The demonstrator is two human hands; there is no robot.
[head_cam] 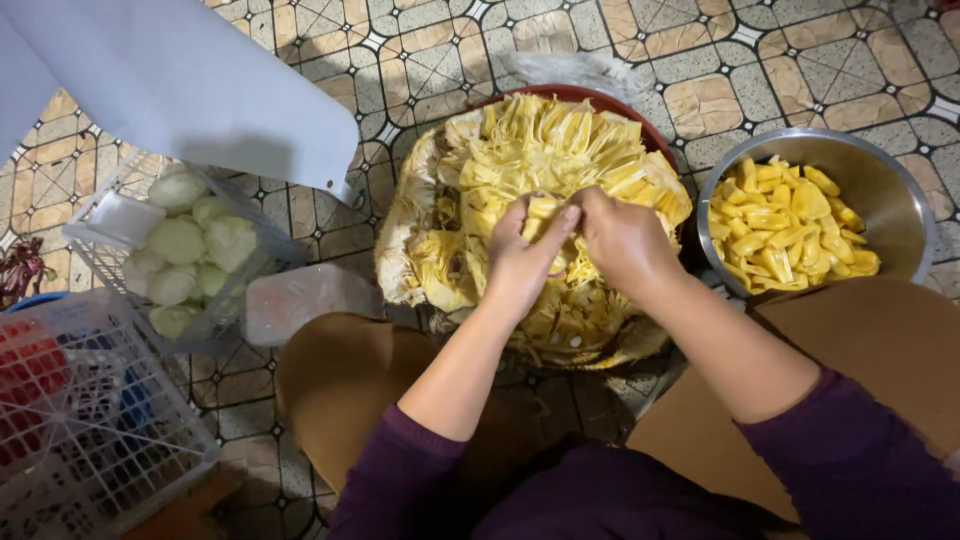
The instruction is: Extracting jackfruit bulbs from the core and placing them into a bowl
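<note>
A large cut-open jackfruit, yellow and stringy inside, lies in a red basin on the tiled floor in front of me. Both hands work at its middle. My left hand and my right hand pinch and grip a yellow pod still set in the fibres. A steel bowl to the right holds several peeled yellow pods.
At left a white wire basket holds pale round pieces. A second white crate stands at the lower left with red and blue things under it. A clear plastic box lies by my knee. White cloth hangs over the upper left.
</note>
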